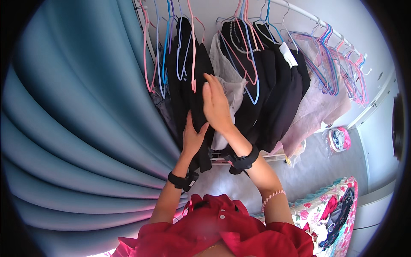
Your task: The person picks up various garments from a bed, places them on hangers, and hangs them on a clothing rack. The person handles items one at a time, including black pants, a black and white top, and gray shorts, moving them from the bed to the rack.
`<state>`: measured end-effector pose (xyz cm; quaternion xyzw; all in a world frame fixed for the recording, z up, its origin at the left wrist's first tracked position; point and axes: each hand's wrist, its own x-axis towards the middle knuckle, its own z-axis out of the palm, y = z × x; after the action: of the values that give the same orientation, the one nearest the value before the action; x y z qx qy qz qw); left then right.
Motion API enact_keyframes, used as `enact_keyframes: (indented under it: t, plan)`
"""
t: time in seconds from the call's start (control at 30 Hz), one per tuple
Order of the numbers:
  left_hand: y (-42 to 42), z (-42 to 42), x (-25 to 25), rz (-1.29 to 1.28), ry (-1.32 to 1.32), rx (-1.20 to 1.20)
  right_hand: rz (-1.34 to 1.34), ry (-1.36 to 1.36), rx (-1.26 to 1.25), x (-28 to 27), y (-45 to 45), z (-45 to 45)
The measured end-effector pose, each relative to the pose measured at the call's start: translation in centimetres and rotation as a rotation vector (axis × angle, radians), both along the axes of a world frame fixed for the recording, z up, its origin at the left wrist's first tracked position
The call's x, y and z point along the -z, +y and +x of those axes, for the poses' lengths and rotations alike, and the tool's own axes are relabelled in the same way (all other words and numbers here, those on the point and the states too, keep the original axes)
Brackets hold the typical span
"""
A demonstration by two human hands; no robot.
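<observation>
My left hand [193, 138] lies against the lower part of a hanging black garment [197, 61], its thumb and index finger spread apart; its other fingers are hard to make out. Above and to the right, my right hand [218, 104] is held flat with its fingers extended. It is between the black garment and a sheer whitish garment [229, 86], at the edges of both. A pink hanger [193, 64] and a light blue hanger [179, 57] hang in front of the black cloth. Each wrist wears a black strapped device.
Along the white clothes rail [308, 14] hang more black clothes [282, 96], a pale pink garment [321, 106] and bunched wire hangers [329, 64]. A blue-grey pleated curtain [80, 112] fills the left. Floral bedding [303, 210] with clothes is lower right; a plastic-wrapped bundle [338, 139] is on the floor.
</observation>
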<state>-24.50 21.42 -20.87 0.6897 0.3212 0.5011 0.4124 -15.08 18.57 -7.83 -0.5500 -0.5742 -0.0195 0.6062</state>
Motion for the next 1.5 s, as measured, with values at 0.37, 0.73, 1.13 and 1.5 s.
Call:
enact_keyframes:
  t: [0.37,0.73,1.13,1.5]
  plan:
    - [-3.2,0.2,-0.6,-0.121,0.205,0.062,-0.655,0.179,-0.398,6.4,6.4,2.4]
    - [-2.4,0.4,-0.2,-0.161,0.138,0.194,-0.935,0.108,-0.237,18.4,-1.0,6.9]
    - [2.7,4.2,5.1,-0.113,0.259,0.096,-0.782,0.121,-0.161,17.1,-13.8,6.8]
    - [-7.4,-1.4,5.3,-0.453,0.486,0.716,-0.821,0.302,-0.100,15.4,-21.4,6.1]
